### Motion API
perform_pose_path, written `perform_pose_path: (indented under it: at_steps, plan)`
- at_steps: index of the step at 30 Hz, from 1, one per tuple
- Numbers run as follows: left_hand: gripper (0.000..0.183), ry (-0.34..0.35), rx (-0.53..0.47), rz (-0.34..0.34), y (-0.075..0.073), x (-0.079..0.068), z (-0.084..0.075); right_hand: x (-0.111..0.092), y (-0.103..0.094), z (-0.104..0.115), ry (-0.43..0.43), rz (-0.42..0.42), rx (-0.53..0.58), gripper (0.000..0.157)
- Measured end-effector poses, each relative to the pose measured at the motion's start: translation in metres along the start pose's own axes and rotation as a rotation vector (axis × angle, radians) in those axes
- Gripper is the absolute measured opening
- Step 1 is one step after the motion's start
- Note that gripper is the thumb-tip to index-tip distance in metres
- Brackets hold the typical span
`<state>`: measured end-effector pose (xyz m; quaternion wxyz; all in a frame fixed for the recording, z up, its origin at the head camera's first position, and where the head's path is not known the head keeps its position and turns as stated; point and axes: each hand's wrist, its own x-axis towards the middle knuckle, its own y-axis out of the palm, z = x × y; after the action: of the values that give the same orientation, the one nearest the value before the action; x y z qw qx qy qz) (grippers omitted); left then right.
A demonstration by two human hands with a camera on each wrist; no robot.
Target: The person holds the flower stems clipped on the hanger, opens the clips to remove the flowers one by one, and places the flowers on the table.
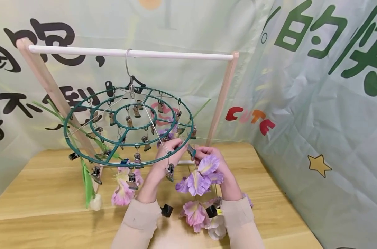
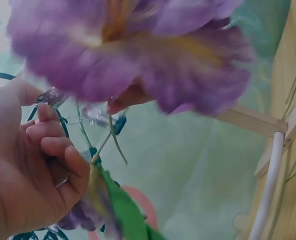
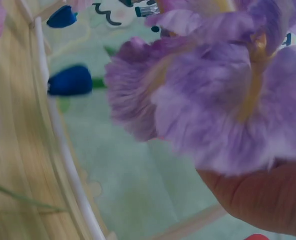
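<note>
A round green hanger (image 1: 112,157) with several dangling clips hangs by its hook from a white rod. At its right side my left hand (image 1: 168,155) pinches a small clip (image 2: 51,96) between thumb and index finger, the other fingers curled. Just to the right, my right hand (image 1: 211,155) pinches the thin stem (image 2: 112,131) of a purple iris-like artificial flower (image 1: 202,176), beside another clip (image 2: 100,115). The bloom hangs downward below the right hand. In the right wrist view its petals hide most of that hand (image 3: 268,200).
The wooden rack (image 1: 221,100) carries the white rod (image 1: 176,54) over a wooden table (image 1: 36,193). A white tulip (image 1: 96,202) and pink flower (image 1: 123,192) hang at left. Another pink flower (image 1: 194,214) and a white flower (image 1: 217,228) show beneath the hands. A printed curtain (image 1: 300,114) stands behind.
</note>
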<state>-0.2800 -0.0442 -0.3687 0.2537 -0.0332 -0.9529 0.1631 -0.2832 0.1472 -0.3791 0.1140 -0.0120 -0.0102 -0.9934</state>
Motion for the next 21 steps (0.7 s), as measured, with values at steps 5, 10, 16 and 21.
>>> perform_pose_path:
  at_steps: [5,10,16,21]
  plan:
    - [0.035,0.041,0.012,-0.023,-0.002,-0.001,0.003,-0.003,-0.005,-0.007,-0.016,0.079,-0.203,0.025]
    - [0.039,0.100,0.120,-0.089,-0.005,0.001,0.001,-0.007,-0.010,-0.007,-0.012,0.113,-0.328,0.028]
    - [0.031,0.094,0.179,-0.034,-0.014,-0.004,-0.001,-0.015,-0.004,-0.007,0.063,0.092,-0.291,0.033]
    - [0.028,0.076,0.219,0.028,-0.022,-0.009,-0.002,-0.021,0.007,-0.018,0.120,0.132,-0.296,0.031]
